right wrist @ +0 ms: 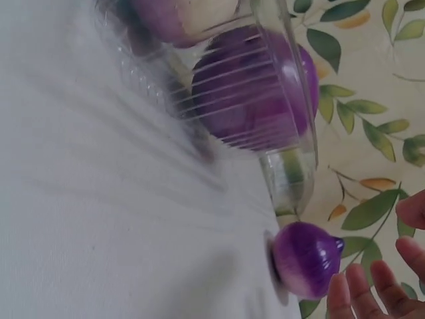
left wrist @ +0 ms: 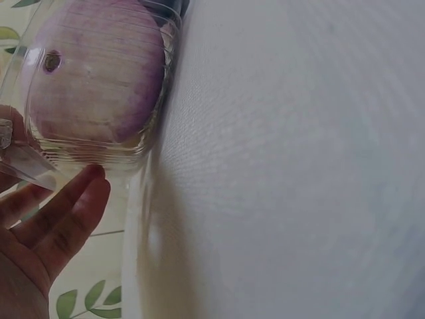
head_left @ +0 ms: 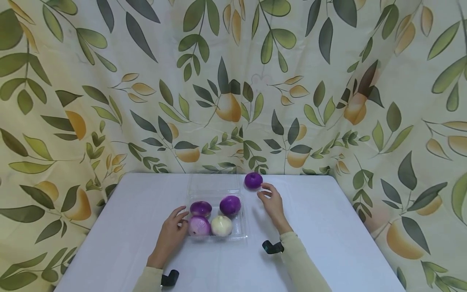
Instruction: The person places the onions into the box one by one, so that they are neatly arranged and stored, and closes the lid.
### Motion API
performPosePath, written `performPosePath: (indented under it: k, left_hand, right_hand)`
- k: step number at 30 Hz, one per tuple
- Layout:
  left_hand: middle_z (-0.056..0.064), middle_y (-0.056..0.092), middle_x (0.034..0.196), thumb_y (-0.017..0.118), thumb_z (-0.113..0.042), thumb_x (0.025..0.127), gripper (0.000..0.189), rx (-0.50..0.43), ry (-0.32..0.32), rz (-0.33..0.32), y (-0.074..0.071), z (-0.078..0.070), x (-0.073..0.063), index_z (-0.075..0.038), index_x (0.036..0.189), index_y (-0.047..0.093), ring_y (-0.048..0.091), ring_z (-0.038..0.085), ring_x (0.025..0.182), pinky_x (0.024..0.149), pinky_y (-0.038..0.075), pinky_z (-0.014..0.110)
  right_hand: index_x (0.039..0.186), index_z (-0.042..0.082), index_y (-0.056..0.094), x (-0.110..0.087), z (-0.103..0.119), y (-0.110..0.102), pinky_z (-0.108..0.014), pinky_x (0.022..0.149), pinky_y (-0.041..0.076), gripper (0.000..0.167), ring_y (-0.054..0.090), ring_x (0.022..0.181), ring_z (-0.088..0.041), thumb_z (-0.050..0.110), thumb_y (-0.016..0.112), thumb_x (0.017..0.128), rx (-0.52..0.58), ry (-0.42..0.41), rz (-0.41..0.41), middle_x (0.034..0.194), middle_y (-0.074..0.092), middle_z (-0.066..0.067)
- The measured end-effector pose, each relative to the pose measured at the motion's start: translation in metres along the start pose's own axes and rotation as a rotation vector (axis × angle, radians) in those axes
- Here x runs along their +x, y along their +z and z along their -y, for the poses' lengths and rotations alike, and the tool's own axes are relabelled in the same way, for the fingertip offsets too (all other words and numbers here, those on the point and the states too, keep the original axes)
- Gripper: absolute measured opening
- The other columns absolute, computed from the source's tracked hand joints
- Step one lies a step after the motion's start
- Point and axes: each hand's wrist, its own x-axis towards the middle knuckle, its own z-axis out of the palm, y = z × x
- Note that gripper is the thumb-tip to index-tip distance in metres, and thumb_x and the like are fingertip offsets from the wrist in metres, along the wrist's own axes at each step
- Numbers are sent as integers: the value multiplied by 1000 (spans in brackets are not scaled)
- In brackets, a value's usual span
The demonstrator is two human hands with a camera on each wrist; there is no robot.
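Observation:
A clear plastic container (head_left: pixel 238 229) with a hinged lid stands on the table and holds several onions: dark purple onions (head_left: pixel 230 205) at the back, a paler purple onion (head_left: pixel 199 226) at front left and a white onion (head_left: pixel 221 226) beside it. My left hand (head_left: pixel 172 229) grips the container's left rim; in the left wrist view its lower fingers (left wrist: pixel 70 212) extend just below the container wall. Outside the container, a single purple onion (head_left: pixel 253 180) sits at the back of the table. Close beside that onion, my right hand (head_left: pixel 271 202) has its fingers spread and holds nothing.
The lid (head_left: pixel 215 182) leans back open behind the container. A white cloth covers the table (head_left: pixel 321 243), whose back edge meets a leaf-patterned curtain (head_left: pixel 248 101). The lone onion stands near that back edge, right of the lid.

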Motion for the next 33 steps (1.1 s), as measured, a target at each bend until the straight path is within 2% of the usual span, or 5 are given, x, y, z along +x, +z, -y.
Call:
performPosePath:
  k: [7,13,23,27,33]
  left_hand:
    - [8,63,131,63,-1,86,27,-9,-8,8,0,-2,0,-1,111,72,70,13,83,65,57,23]
    - [8,63,132,64,-1,85,28,1,-22,18,0,-2,-1,-1,112,72,69,12,83,66,57,22]
    - [8,63,131,63,0,85,27,-5,-15,10,2,-3,1,-1,110,72,70,12,82,65,56,22]
    - [8,63,131,63,-1,85,27,-8,-20,8,1,-3,0,-1,111,72,70,13,82,65,57,22]
    - [9,63,131,64,0,84,27,4,-19,1,-1,-5,0,0,110,72,70,13,82,65,57,23]
  right_hand:
    - [132,5,55,6,-9,-2,-37,89,53,45,59,119,-32,18,65,90,-23,31,-11,137,55,-17]
    - [131,4,55,14,-19,0,-29,82,54,45,61,115,-34,15,66,89,-56,6,-18,135,56,-20]
    - [135,5,51,32,-27,1,-20,73,52,49,60,114,-33,15,68,90,-36,38,-2,136,53,-20]
    - [139,6,46,38,-29,1,-23,77,53,55,58,118,-34,16,68,90,-9,71,15,139,50,-19]
    - [145,10,36,45,-31,2,-45,100,51,65,50,130,-37,20,67,90,5,142,55,150,39,-20]
